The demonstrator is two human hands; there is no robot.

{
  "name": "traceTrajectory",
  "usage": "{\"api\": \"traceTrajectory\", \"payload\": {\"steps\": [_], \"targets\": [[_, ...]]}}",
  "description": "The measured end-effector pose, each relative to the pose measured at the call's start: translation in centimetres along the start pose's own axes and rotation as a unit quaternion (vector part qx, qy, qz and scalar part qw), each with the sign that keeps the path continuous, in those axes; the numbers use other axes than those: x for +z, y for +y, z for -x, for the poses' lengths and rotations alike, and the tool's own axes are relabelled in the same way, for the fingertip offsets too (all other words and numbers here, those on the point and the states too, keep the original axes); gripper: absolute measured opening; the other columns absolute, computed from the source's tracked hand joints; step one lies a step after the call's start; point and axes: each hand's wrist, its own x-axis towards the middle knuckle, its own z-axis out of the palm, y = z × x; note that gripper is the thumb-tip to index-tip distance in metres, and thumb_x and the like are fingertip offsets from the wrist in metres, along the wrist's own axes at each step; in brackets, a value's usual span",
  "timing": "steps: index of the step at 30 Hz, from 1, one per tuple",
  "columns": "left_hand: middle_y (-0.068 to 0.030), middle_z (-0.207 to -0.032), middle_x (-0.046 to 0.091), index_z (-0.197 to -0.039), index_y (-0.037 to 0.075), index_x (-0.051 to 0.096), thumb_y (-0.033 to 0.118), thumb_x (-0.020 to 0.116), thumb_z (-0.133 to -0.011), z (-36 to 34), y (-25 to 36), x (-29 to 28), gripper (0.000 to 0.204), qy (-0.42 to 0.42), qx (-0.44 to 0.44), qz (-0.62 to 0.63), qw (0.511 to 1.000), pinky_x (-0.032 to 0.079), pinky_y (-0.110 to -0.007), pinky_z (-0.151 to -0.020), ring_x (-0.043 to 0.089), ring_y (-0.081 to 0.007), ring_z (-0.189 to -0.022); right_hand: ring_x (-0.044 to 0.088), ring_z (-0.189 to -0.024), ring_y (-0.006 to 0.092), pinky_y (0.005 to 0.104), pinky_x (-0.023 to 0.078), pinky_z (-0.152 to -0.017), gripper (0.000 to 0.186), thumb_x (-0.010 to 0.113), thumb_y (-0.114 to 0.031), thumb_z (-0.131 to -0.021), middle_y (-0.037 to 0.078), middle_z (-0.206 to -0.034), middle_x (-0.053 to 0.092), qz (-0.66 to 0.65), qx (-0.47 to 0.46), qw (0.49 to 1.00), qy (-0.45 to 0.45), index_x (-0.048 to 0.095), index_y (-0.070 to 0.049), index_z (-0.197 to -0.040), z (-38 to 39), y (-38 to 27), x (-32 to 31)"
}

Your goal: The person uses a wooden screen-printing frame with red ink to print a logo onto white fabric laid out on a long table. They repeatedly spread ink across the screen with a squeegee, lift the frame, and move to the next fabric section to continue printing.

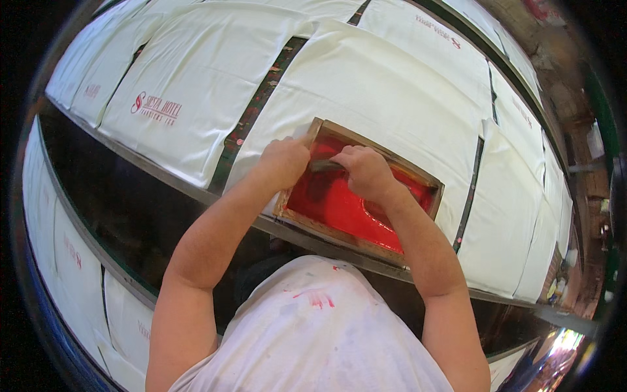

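Note:
A wooden-framed printing screen (428, 179) lies on a white cloth (379, 78), close to the table's near edge. Wet red ink (339, 209) covers its mesh, with a paler shiny patch toward the lower right. My left hand (285, 160) is closed on the left side of the wooden frame. Inside the frame, my right hand (366, 168) grips a dark-edged squeegee (325, 166), whose blade is near the frame's left end. My fingers partly hide the squeegee, and the screen covers the cloth beneath it.
More white cloths (209, 59) with small red prints lie in rows along the long table, with dark gaps between them. A second table (85, 261) with white cloths stands at the lower left. The near table's edge (320, 245) runs just before my body.

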Motion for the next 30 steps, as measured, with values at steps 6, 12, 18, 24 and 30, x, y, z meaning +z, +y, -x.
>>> {"api": "traceTrajectory", "payload": {"steps": [6,12,18,24,30], "targets": [[-0.0153,-0.155,0.066,-0.14,-0.001,0.071,0.005,0.07,-0.099,0.7,0.9,0.1,0.041,0.044,-0.011,0.03,0.998,0.064,-0.054,-0.104,0.077,-0.0424,-0.12,0.075,-0.117,0.0303,0.0446,0.058,-0.105,0.04,0.075,0.004,-0.081,0.006,-0.114,0.081,0.021,-0.139,0.989,-0.05,0.086,-0.013,-0.116,2.6,2.2,-1.6],[-0.0158,-0.159,0.064,-0.141,-0.004,0.07,0.002,0.069,-0.099,0.9,1.4,0.4,0.043,0.081,-0.001,0.027,0.996,0.063,-0.053,-0.106,0.076,-0.0417,-0.124,0.074,-0.118,0.0296,0.0452,0.056,-0.108,0.038,0.079,-0.001,-0.081,0.005,-0.118,0.081,-0.007,-0.176,0.983,-0.06,0.086,-0.015,-0.115,8.0,6.3,-2.1],[-0.016,-0.161,0.062,-0.144,-0.003,0.069,0.003,0.067,-0.1,0.4,2.1,-0.3,0.044,0.05,-0.008,-0.007,0.999,0.062,-0.052,-0.107,0.075,-0.0423,-0.125,0.075,-0.121,0.0298,0.0459,0.056,-0.109,0.04,0.077,0.0,-0.079,0.006,-0.124,0.083,-0.022,-0.112,0.993,-0.032,0.087,-0.014,-0.115,15.8,8.7,-3.0],[-0.0136,-0.16,0.064,-0.136,-0.006,0.071,0.003,0.068,-0.1,0.5,1.4,0.5,0.038,0.101,0.04,0.005,0.994,0.062,-0.052,-0.105,0.075,-0.04,-0.124,0.077,-0.116,0.0304,0.0473,0.057,-0.1,0.04,0.076,-0.001,-0.081,0.008,-0.123,0.083,-0.013,0.025,0.997,0.071,0.086,-0.012,-0.119,23.0,7.1,-1.3],[-0.0133,-0.164,0.06,-0.137,-0.001,0.076,0.0,0.087,-0.081,0.0,1.4,-0.8,0.058,0.035,0.006,0.032,0.999,0.057,-0.049,-0.118,0.067,-0.0379,-0.141,0.076,-0.106,0.0324,0.0476,0.055,-0.093,0.042,0.072,-0.002,-0.085,0.01,-0.118,0.082,0.01,0.154,0.971,0.183,0.083,-0.009,-0.124,23.5,-1.3,1.6]]}}
